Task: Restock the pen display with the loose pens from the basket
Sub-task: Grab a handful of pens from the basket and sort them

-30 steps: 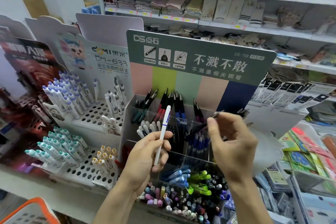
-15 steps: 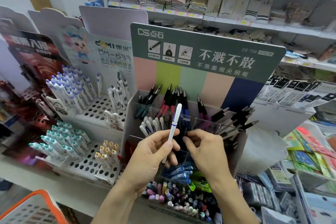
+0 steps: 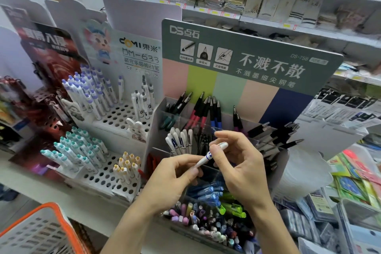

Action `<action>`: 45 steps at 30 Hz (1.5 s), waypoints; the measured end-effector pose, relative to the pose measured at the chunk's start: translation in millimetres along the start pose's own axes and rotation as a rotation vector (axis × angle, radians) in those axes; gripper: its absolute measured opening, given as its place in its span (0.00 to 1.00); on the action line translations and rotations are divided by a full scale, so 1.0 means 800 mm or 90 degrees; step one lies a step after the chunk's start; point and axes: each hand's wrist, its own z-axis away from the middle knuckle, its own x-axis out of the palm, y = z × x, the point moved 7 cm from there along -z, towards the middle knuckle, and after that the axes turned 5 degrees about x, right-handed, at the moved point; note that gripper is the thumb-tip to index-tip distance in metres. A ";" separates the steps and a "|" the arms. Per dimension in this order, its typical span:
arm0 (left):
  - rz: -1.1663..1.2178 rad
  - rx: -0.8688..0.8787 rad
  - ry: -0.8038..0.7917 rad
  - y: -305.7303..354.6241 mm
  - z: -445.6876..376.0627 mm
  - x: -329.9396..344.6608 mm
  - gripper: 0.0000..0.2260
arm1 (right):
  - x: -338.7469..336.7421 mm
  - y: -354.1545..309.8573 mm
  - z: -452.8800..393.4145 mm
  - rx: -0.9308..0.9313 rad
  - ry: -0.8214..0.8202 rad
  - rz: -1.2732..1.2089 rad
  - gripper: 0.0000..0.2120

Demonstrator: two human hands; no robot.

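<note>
both my left hand (image 3: pixel 175 173) and right hand (image 3: pixel 237 163) pinch the white pen (image 3: pixel 210 154); light, stiff, slick, so best gripped mid-barrel.

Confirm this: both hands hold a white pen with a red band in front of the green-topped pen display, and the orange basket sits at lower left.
Not quite. The head view shows the white pen has a blue band, not red. The rest holds: the left hand and right hand hold it in front of the green-topped pen display, and the orange basket sits at lower left.
</note>
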 end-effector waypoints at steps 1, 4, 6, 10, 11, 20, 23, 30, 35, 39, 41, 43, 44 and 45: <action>-0.031 0.010 0.001 0.001 0.001 -0.002 0.14 | 0.002 -0.001 0.000 -0.014 0.002 0.009 0.09; -0.037 0.051 0.098 0.006 0.006 -0.013 0.15 | 0.001 -0.006 0.001 -0.046 0.060 -0.025 0.14; -0.002 0.083 0.263 0.009 0.015 -0.035 0.14 | -0.008 -0.016 0.003 -0.109 0.136 -0.011 0.16; -0.083 0.058 0.423 0.003 0.021 -0.062 0.17 | -0.010 -0.040 0.006 -0.263 0.209 0.111 0.17; -0.098 0.032 0.408 -0.002 0.017 -0.062 0.20 | -0.007 -0.041 0.004 -0.286 0.209 0.142 0.16; -0.158 -0.062 0.266 -0.019 -0.002 -0.036 0.30 | 0.054 -0.016 -0.029 -0.358 0.028 0.290 0.13; -0.176 -0.046 0.225 -0.016 -0.006 -0.029 0.31 | 0.069 -0.014 -0.034 -0.387 0.009 0.411 0.09; -0.222 0.027 0.193 -0.008 -0.006 -0.024 0.31 | 0.078 0.001 -0.036 -0.354 0.007 0.549 0.07; -0.191 0.066 0.180 0.002 0.002 -0.017 0.30 | 0.077 -0.002 -0.026 -0.330 0.022 0.467 0.11; -0.185 0.081 0.317 -0.001 0.023 -0.035 0.23 | 0.094 -0.013 -0.001 -0.363 -0.007 0.349 0.12; -0.170 0.081 0.396 -0.005 0.043 -0.052 0.16 | 0.113 -0.014 0.013 -0.352 -0.068 0.268 0.11; -0.169 0.045 0.447 -0.014 0.065 -0.067 0.14 | 0.139 -0.009 0.025 -0.310 -0.143 0.200 0.10; -0.169 0.021 0.468 -0.022 0.077 -0.075 0.14 | 0.154 -0.005 0.031 -0.284 -0.180 0.175 0.10; -0.170 -0.006 0.491 -0.032 0.091 -0.082 0.14 | 0.170 0.000 0.038 -0.261 -0.217 0.156 0.10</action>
